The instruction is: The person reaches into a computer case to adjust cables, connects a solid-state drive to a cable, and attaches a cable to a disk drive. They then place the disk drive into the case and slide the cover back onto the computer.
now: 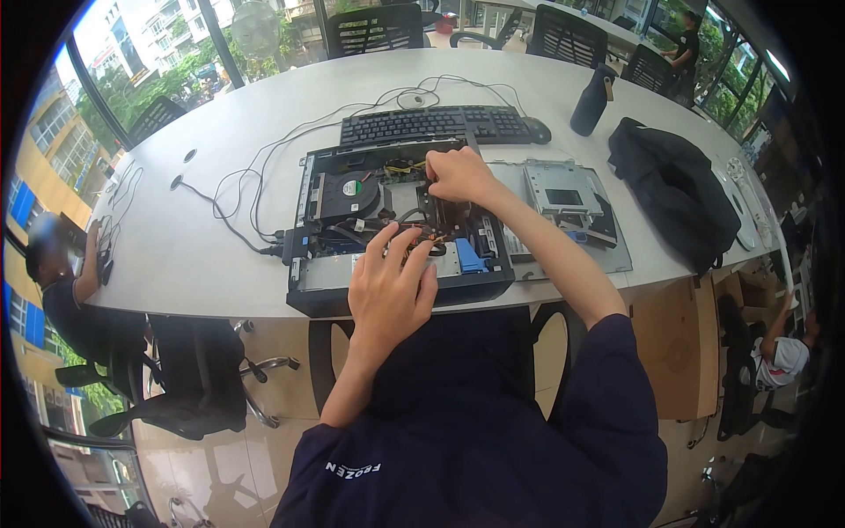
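Observation:
An opened desktop computer case (400,293) lies on the table in front of me, its inside facing up. Its round black fan (348,194) sits at the left, with loose cables (352,236) in the middle and a blue plastic latch (470,255) near the front right. My left hand (392,282) rests over the near side, fingers spread and slightly bent above the cables. At the far right inner part of the case, my right hand (462,176) is closed, fingertips pointing down; whatever they grip is hidden.
Behind the case are a keyboard (431,123) and a mouse (536,131). A metal drive bracket (568,198) lies on a panel (616,255) at the right, beside a black bag (673,189) and a dark bottle (591,101). Another person (70,290) sits at the left.

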{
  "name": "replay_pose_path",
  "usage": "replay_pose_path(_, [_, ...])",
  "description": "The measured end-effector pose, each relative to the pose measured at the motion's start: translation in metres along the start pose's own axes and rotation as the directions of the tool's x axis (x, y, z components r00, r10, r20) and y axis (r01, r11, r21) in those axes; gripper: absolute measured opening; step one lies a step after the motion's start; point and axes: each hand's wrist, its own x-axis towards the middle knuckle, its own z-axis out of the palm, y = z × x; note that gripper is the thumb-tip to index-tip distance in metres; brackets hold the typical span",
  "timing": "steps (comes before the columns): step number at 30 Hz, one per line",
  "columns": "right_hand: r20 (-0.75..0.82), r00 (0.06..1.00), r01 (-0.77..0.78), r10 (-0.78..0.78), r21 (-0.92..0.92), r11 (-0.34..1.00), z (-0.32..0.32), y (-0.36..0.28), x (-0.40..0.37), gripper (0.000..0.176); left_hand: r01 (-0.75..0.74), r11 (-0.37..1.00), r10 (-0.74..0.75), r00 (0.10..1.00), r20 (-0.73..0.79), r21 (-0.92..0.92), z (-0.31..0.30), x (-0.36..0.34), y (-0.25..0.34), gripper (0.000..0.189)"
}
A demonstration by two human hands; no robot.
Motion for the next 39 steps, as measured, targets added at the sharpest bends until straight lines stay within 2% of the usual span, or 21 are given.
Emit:
replay_pose_path(14, [-0.022,1.0,-0.002,0.003,0.052,0.999,-0.002,-0.002,-0.002,0.021,-0.006,1.0,0.006,1.0,0.011,-0.015,-0.001,0.001,0.0,0.027])
replay_pose_path(16, [-0.177,0.982,-0.03,0.071,0.224,0.974,0.005,0.0,0.0,0.02,-0.006,1.0,0.006,1.0,0.011,-0.014,-0.001,0.001,0.001,0.027])
replay_pose_path(17, [-0.179,0.981,-0.029,0.07,0.225,0.974,0.01,0.001,0.002,0.02,-0.005,1.0,0.005,1.0,0.012,-0.011,-0.001,0.001,0.0,0.027])
replay_pose_path(19, [-0.23,0.973,-0.008,0.021,0.055,0.998,0.013,0.0,0.002,0.021,-0.006,1.0,0.007,1.0,0.012,-0.009,-0.001,0.001,0.0,0.027])
replay_pose_path(23, [-0.223,0.975,-0.01,0.025,0.07,0.997,0.004,-0.005,-0.005,0.023,-0.002,1.0,0.002,1.0,0.021,-0.006,-0.001,0.002,0.002,0.027])
replay_pose_path(25, [-0.111,0.993,0.039,-0.05,-0.103,0.994,0.002,-0.007,-0.007,0.026,-0.01,1.0,0.01,1.0,0.025,0.007,0.001,0.001,0.0,0.028])
replay_pose_path(32, [-0.117,0.989,0.074,-0.088,-0.121,0.99,0.007,-0.005,-0.006,0.028,-0.001,1.0,0.0,1.0,0.023,0.015,0.0,0.001,0.004,0.029])
replay_pose_path(35, [-0.173,0.982,0.056,-0.072,-0.095,0.994,0.01,-0.005,-0.006,0.028,0.0,1.0,0.0,1.0,0.022,0.018,0.0,0.0,0.004,0.029])
replay_pose_path(39, [-0.167,0.983,0.054,-0.08,-0.152,0.987,0.008,-0.005,-0.007,0.023,0.001,1.0,-0.001,1.0,0.016,0.019,0.001,-0.001,0.003,0.028])
